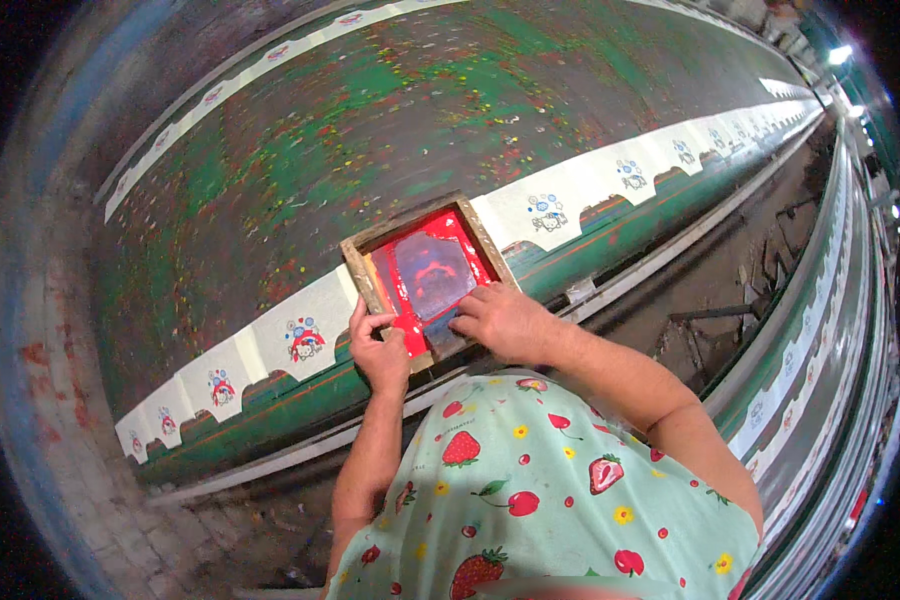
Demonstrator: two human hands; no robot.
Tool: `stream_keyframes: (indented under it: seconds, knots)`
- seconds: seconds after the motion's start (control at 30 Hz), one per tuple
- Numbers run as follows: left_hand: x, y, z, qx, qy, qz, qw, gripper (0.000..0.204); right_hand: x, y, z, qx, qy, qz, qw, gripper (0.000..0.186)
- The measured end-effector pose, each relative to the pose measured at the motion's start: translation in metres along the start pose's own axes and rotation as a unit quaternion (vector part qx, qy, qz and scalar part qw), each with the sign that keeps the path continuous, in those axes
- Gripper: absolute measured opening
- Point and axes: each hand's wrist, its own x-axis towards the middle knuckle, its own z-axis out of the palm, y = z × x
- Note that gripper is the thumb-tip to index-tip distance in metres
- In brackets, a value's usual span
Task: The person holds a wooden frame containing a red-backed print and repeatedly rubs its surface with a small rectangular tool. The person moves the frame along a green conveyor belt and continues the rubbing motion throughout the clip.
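Gripping the wooden frame (488,243) by its near left side, our left hand (378,352) is clamped with thumb and fingers bent around the wood; its forearm rises steeply from below. Our right hand (510,322) lies at the near right part, back upward, with fingers curled inward; we cannot tell if they are closed on something. The right forearm comes slantwise, elbow bent outward. Inside the frame we see wet red paint (410,322) around a purplish window (435,268). The frame rests across the white strip (590,198), at the near edge of the long, paint-spotted desk (270,190). On both sides of it, the strip carries small printed figures.
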Motion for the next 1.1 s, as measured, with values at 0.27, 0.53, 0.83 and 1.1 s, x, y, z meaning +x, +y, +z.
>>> stream_keyframes:
  seconds: [0.27,0.53,0.83,1.1]
  knots:
    - [-0.002,-0.007,0.006,0.014,0.036,0.047,0.998,0.026,0.067,0.045,-0.041,0.006,-0.036,0.040,0.999,0.043]
    - [-0.003,0.000,0.005,0.004,0.013,0.042,0.999,0.024,0.114,0.081,-0.019,0.029,0.075,0.064,0.995,0.046]
    - [-0.004,0.002,0.005,0.001,0.004,0.051,0.999,0.024,0.054,0.022,0.011,-0.018,0.068,0.063,0.996,0.056]
    - [-0.003,0.002,0.004,0.007,0.012,0.061,0.998,0.025,0.009,-0.023,0.008,0.035,0.070,0.043,0.996,0.056]
